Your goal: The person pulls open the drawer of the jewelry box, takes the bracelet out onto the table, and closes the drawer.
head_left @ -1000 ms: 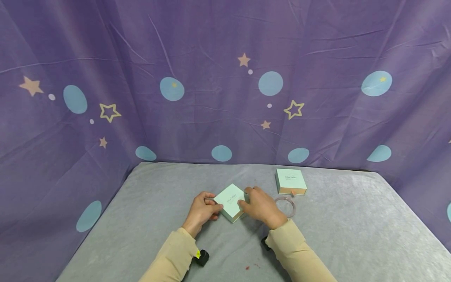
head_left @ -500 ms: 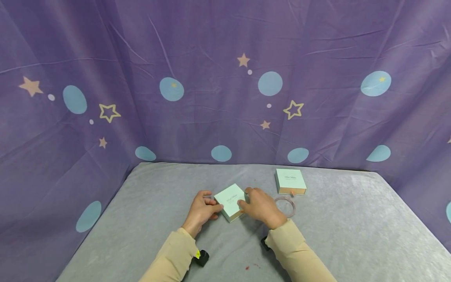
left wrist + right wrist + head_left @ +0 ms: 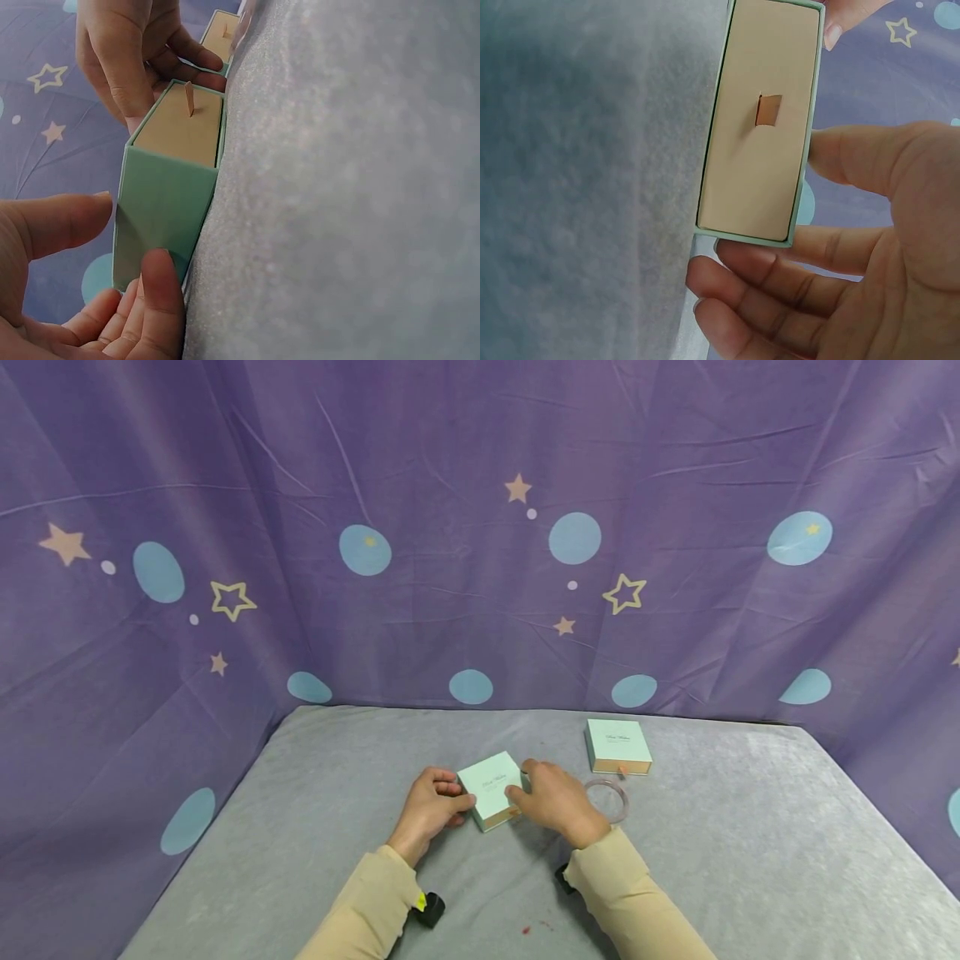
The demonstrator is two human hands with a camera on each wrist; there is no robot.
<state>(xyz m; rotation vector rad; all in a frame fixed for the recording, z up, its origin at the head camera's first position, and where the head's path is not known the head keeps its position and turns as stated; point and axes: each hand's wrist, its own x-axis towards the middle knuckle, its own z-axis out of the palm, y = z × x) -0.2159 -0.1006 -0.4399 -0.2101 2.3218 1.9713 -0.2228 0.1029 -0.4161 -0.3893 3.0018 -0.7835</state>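
Observation:
A mint-green drawer box (image 3: pixel 491 787) with small print on its lid lies on the grey cloth between both hands. Its tan drawer front (image 3: pixel 761 112) carries a short ribbon pull tab (image 3: pixel 769 111). At the box's left side, my left hand (image 3: pixel 431 810) touches the side wall with its fingertips, the thumb straight beside the top edge. My right hand (image 3: pixel 555 797) grips the right part, thumb over the lid and fingers at the opposite side. A clear pinkish bangle (image 3: pixel 624 806) lies just right of the right hand, partly hidden by it.
A second mint-green box (image 3: pixel 618 743) with a tan front and a small tab stands at the back right, behind the bangle. A purple curtain (image 3: pixel 465 610) with stars and dots rises behind the grey table cloth (image 3: pixel 345 752). Small red marks (image 3: pixel 527 931) show near the front.
The box between the hands has turned slightly clockwise, its near corner moving left and its far corner right. Both hands stay in almost the same place.

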